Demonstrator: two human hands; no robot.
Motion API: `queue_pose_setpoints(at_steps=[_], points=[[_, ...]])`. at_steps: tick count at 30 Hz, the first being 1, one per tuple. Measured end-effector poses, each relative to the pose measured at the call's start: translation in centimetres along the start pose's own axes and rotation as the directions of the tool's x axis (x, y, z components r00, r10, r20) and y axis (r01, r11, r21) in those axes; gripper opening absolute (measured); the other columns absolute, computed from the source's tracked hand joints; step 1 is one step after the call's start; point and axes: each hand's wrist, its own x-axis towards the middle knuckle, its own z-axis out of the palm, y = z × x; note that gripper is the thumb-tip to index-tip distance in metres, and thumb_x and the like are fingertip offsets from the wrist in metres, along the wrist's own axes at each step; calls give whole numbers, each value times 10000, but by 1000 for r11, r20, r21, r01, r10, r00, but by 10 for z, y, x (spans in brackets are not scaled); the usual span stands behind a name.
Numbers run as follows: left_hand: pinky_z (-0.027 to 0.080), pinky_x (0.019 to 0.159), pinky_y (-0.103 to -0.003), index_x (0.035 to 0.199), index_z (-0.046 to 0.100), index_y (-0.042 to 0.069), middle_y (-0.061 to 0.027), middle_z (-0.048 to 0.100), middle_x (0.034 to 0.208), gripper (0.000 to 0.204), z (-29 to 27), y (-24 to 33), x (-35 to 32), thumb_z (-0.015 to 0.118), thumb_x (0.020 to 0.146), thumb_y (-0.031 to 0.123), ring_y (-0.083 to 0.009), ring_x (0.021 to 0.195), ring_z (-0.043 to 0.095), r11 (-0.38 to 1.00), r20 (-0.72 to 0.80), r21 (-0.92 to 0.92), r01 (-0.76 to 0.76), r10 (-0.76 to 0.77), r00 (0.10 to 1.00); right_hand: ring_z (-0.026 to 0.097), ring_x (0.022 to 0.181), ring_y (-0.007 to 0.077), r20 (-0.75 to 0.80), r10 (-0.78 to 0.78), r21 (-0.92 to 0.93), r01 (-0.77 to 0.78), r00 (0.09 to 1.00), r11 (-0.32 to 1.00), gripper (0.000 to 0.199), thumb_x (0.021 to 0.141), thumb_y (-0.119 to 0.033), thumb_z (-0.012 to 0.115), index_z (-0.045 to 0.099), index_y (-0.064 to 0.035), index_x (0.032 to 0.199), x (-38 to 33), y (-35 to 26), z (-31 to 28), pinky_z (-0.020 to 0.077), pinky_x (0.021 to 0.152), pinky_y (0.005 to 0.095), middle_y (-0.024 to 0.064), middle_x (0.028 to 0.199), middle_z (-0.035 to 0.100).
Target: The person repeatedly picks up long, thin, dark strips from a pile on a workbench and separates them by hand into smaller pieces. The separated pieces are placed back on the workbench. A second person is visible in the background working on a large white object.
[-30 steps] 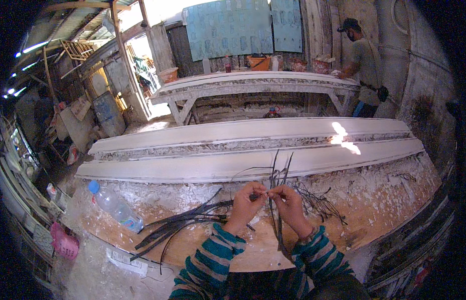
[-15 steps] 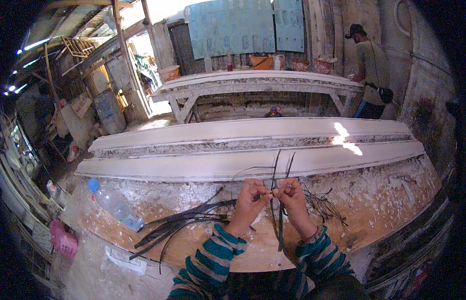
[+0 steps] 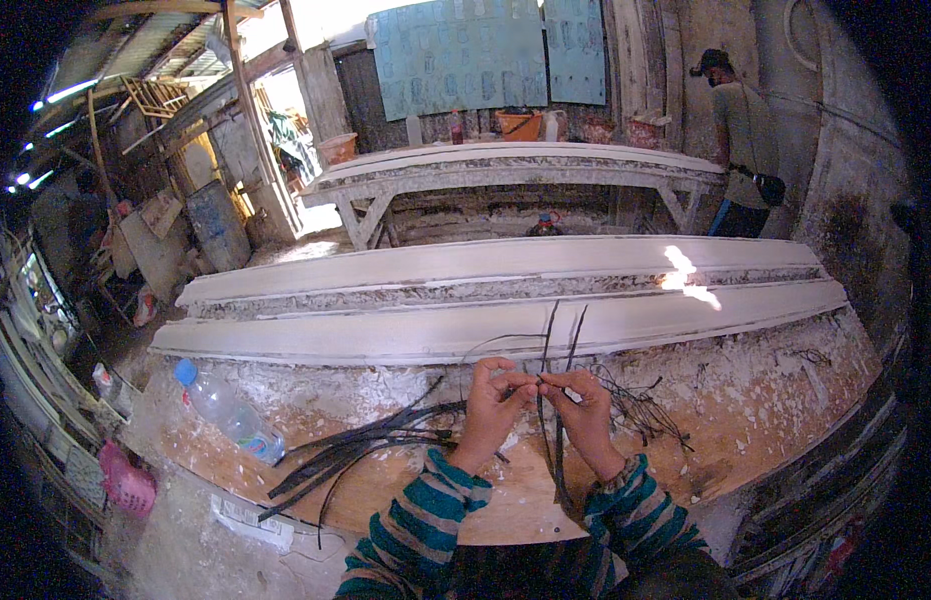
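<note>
Long sleeves (image 3: pixel 415 517) striped in teal and greyish beige (bands crosswise, fairly broad)

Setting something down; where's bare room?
Right of your right hand, the white-flecked brown wooden tabletop looks free between tangled thin black strips and its near edge. Left is crowded: long black strips, blue-capped clear plastic bottle.

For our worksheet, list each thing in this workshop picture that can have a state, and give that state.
Left hand: pinching the black strips
Right hand: pinching there too
Bottle: capped
Loose strips: lying in a bunch
Thin cords: tangled
White boards: laid side by side, partly sunlit
Table: littered with white flakes
Co-worker: standing
</note>
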Motion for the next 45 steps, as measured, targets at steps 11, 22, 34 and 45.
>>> queue_pose_setpoints(at_steps=[11, 22, 34, 45], points=[[509, 618, -291, 886, 533, 25, -118, 564, 855, 141, -2, -12, -6, 619, 780, 59, -214, 757, 589, 632, 115, 675, -381, 420, 900, 539, 740, 141, 1, 26, 7, -26, 1000, 1000, 56, 767, -52, 620, 616, -19, 811, -6, 12, 9, 419, 673, 265, 56, 779, 595], [491, 598, -265, 888, 512, 22, -61, 572, 808, 118, 0, -10, -1, 587, 817, 79, -131, 706, 568, 890, -85, 439, -127, 182, 980, 518, 778, 122, 504, 307, 516, -567, 807, 642, 115, 845, -137, 552, 544, -52, 921, -2, 20, 8, 422, 707, 251, 17, 835, 563], [485, 588, -231, 916, 551, 12, -34, 568, 795, 111, -6, -10, 2, 550, 850, 101, -99, 723, 562, 974, 29, 225, 18, -26, 999, 585, 775, 161, 672, 351, 644, -749, 652, 158, 123, 799, -74, 590, 588, -40, 917, 3, 19, -3, 454, 745, 271, 48, 839, 618], [465, 601, -224, 942, 600, 55, 0, 597, 818, 179, -21, -14, 10, 622, 804, 168, -93, 756, 564, 962, 158, 172, 212, -239, 958, 546, 781, 111, 502, 416, 583, -652, 758, 485, 91, 763, -72, 634, 559, -60, 815, 2, 25, 3, 429, 730, 239, 22, 811, 592]])
